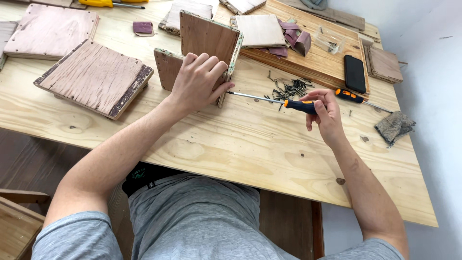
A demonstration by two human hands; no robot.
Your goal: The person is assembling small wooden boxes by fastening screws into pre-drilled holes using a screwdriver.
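1. Nearest the camera, both bare forearms reach out from a grey T-shirt over the pale plywood desk (231,144).
2. The right hand (325,113) holds a screwdriver (269,99) with an orange-and-black handle; its fingers are closed around the handle from above, wrist bent, and the shaft lies almost level and points left.
3. The tip meets the edge of an upright wooden panel (208,38), which stands on the desk at a right angle to a second panel (167,67).
4. The left hand (198,83) is pressed against that joint, fingers curled together over the panel's face, thumb low by the shaft.
5. To drive well here, I judge the shaft should stay square to the edge, with firm pressure along it and the left hand bracing the panel.
6. Just beyond the screwdriver lies a loose pile of dark screws (288,88), and a second orange-handled screwdriver (358,99) lies to its right.
7. Farther off are a worn square board (94,77), a black phone (354,73) and folded sandpaper pieces (293,38).
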